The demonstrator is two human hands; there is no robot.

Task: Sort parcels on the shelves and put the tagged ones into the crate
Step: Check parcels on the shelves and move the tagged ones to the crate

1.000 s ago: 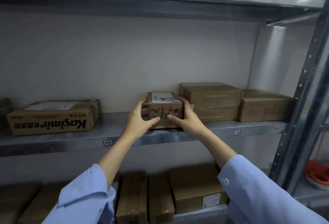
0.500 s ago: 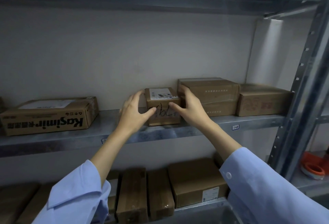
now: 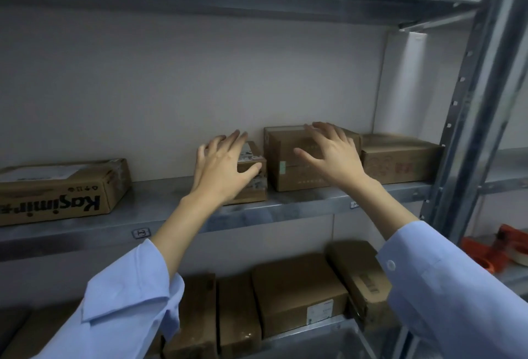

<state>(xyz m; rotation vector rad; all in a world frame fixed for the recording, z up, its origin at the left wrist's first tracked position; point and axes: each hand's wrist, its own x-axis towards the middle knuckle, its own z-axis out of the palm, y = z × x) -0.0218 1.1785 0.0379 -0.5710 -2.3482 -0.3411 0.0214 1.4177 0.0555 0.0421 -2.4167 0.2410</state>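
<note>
On the middle shelf (image 3: pixel 300 206), right of a long carton (image 3: pixel 57 190) at its left end, a person's left hand (image 3: pixel 225 166) lies spread over a small labelled parcel (image 3: pixel 255 188) near the front edge, thumb on its front face (a firm grip cannot be confirmed). The right hand (image 3: pixel 328 156) hovers beside it, fingers apart and empty, before two stacked boxes (image 3: pixel 285 171). The step appears to be sorting. Lifting the parcel calls for a two-sided hold; no crate is visible.
</note>
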